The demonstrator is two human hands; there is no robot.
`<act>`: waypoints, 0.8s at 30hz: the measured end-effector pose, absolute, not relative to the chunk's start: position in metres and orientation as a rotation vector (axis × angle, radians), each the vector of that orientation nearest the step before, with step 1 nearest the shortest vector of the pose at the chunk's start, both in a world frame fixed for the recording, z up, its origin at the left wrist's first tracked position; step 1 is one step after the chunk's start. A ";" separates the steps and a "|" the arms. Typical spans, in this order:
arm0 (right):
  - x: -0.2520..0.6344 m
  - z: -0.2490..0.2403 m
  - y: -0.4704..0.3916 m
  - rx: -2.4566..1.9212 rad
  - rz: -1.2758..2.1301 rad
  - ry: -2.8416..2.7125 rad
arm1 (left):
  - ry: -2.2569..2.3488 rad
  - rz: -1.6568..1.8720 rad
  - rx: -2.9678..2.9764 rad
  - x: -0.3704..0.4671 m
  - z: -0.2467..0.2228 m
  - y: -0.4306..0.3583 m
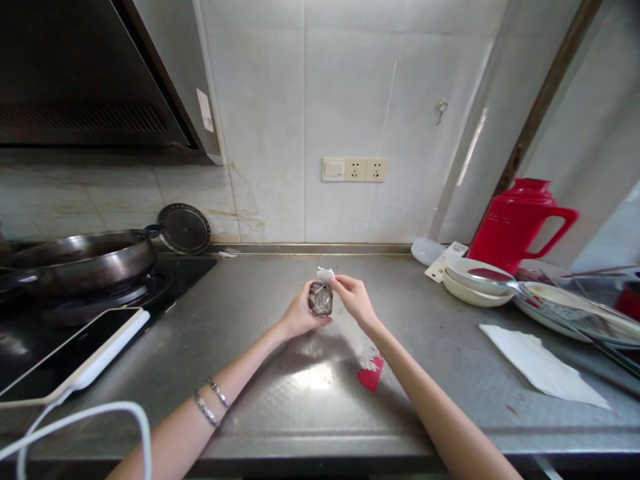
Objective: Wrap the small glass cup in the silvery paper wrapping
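My left hand (300, 311) is wrapped round a small dark-rimmed container (321, 299) with a shiny, clear-looking top, held above the steel counter. At its upper right edge, my right hand (354, 297) pinches a small whitish scrap of film or paper (325, 274) between thumb and fingers. Whether that scrap is still joined to the container, I cannot tell. A torn red and silvery piece of wrapper (371, 375) lies on the counter beside my right forearm.
On the left, a steel pan (90, 260) sits on the stove, and a phone with a white cable (75, 357) lies nearer. To the right are stacked white bowls (475, 287), a red thermos jug (520, 223), a plate of utensils and a paper napkin (543, 363). Wall sockets (355, 170) are ahead.
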State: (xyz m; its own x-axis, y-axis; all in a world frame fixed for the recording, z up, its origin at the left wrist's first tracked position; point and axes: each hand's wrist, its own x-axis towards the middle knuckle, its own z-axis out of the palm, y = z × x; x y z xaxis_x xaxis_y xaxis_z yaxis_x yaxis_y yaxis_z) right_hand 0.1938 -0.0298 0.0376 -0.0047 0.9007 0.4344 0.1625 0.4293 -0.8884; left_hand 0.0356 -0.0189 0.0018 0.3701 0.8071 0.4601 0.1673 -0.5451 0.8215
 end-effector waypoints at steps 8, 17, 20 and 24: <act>0.187 0.035 -0.046 -0.875 0.281 -1.830 | 0.883 1.173 1.979 0.037 -0.003 -0.019; 0.186 0.032 -0.051 -0.709 -0.030 -2.073 | 0.841 1.268 2.043 0.036 -0.007 -0.012; 0.186 0.033 -0.054 -0.646 -0.001 -2.074 | 0.844 1.269 1.989 0.036 -0.009 -0.010; 0.186 0.035 -0.053 -0.668 0.117 -1.924 | 0.878 1.275 2.008 0.035 0.000 -0.014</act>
